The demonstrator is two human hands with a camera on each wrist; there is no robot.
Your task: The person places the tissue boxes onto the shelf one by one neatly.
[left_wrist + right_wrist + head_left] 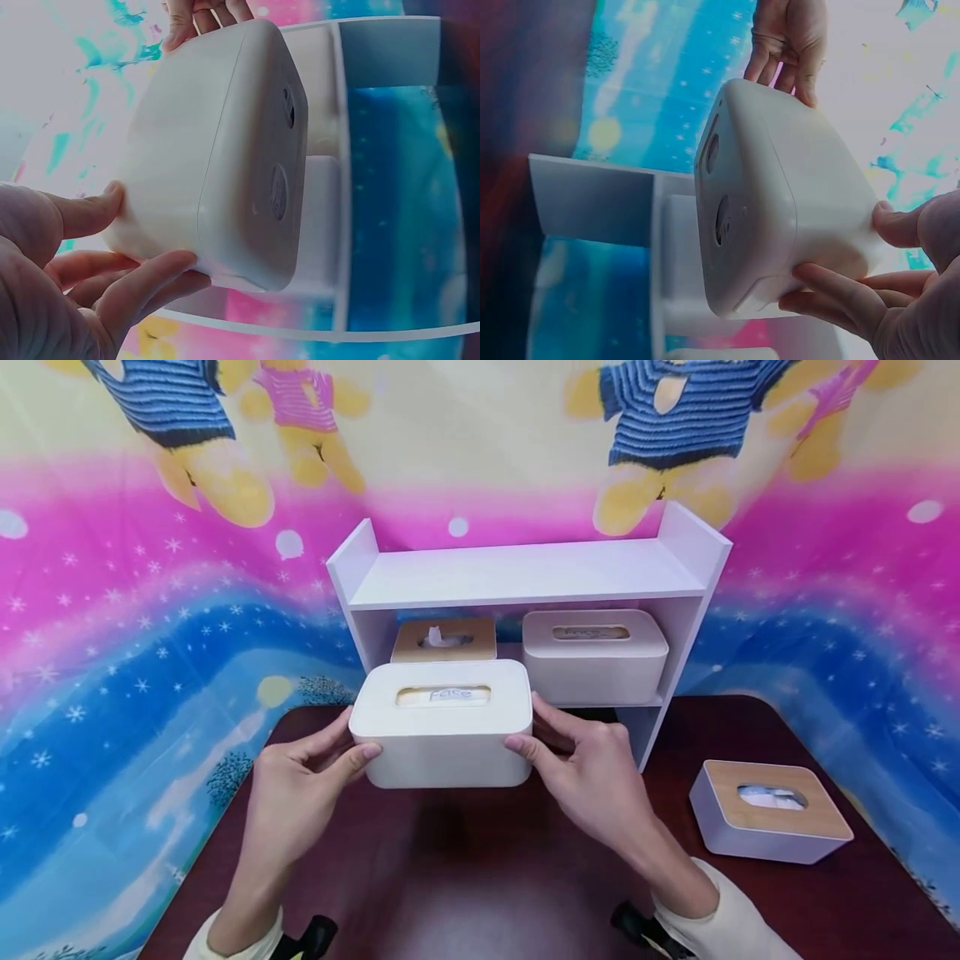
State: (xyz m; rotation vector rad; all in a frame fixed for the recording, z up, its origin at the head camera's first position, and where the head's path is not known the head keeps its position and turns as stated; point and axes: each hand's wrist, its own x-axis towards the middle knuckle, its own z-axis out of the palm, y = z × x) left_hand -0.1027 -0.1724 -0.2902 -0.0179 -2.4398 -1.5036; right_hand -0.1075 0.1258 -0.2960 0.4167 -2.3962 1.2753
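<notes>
Both hands hold a white tissue box (pixel 442 760) in front of the shelf, its lid slot showing a pack marked "Face". My left hand (pixel 292 789) grips the left end, thumb on the front corner and fingers along the side. At the opposite end, my right hand (pixel 596 768) grips it the same way. The wrist views show the box raised, with round recesses on its underside (pixel 279 191). Behind it, partly covered, a wood-topped tissue box (pixel 480 650) stands on the shelf's lower board. To its right sits another white tissue box (pixel 596 672).
A white two-tier shelf (pixel 525 572) stands at the back of the dark red table (pixel 465 877). On the table's right side lies a tissue box with a wooden lid (pixel 776 797). A patterned curtain (pixel 150 677) surrounds the table at the back and sides.
</notes>
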